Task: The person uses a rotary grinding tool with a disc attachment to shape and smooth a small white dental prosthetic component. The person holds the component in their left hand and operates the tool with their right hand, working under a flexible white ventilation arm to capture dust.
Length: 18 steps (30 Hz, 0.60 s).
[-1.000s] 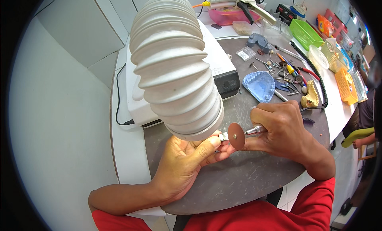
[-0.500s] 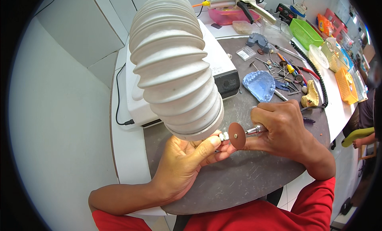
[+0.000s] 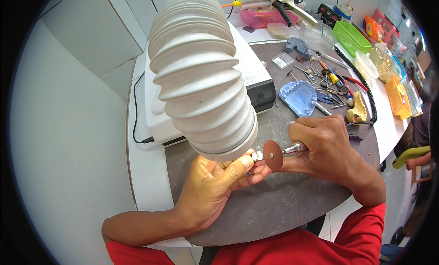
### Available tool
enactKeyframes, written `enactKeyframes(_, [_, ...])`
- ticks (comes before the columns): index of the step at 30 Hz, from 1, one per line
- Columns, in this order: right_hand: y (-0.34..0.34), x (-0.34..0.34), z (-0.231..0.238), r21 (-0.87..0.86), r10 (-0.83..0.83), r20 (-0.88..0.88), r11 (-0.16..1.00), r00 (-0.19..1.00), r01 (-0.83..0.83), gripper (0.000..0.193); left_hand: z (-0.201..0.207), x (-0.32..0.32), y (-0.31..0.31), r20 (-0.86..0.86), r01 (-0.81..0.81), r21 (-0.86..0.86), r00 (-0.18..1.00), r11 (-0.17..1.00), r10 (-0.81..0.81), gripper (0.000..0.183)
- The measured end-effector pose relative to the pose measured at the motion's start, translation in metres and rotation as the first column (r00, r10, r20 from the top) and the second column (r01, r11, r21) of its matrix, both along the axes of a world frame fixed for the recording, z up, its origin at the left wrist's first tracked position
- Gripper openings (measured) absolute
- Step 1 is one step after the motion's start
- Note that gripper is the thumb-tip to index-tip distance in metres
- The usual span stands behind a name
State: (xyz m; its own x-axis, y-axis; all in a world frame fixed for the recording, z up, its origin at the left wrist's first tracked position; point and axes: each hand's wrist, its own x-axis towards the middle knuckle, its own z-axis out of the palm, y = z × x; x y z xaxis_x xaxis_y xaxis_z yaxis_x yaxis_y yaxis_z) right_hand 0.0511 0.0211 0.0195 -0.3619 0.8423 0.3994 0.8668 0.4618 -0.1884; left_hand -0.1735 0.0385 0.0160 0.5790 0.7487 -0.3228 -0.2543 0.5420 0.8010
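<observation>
Between thumb and fingers, my left hand (image 3: 215, 185) pinches a small white tooth-shaped dental piece (image 3: 258, 156), just under the mouth of the ribbed hose. Part of the piece is hidden by the thumb. My right hand (image 3: 322, 146) is wrapped round a silver rotary handpiece (image 3: 295, 148). On its tip sits a reddish-brown cutting disc (image 3: 273, 156), its face close beside the dental piece; whether they touch I cannot tell. The fingertips of both hands come near each other below the disc.
A thick white ribbed suction hose (image 3: 201, 77) arches over a white machine (image 3: 256, 66). To the right lie a blue dental cast (image 3: 298, 98), a yellowish cast (image 3: 357, 108) and several scattered burs (image 3: 324, 84). Baskets, one green (image 3: 352, 38), line the far right. Another person's hand (image 3: 413, 163) shows at the right edge.
Both hands stay almost in place; the disc has shifted very slightly to the right. The dental piece is still held in my left hand.
</observation>
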Motion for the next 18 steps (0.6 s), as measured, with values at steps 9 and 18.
enactKeyframes(9, [-0.0003,0.0000,0.0020,-0.002,0.005,0.001,1.000,1.000,-0.005,0.059,-0.0007,-0.0008,0.0000,0.000,0.005,-0.005,1.000,1.000,-0.005,0.015])
enactKeyframes(18, [-0.0006,0.0009,0.0023,-0.002,0.003,-0.012,1.000,1.000,-0.003,0.059,0.0008,-0.0006,0.0005,0.018,0.008,-0.025,1.000,1.000,-0.007,0.015])
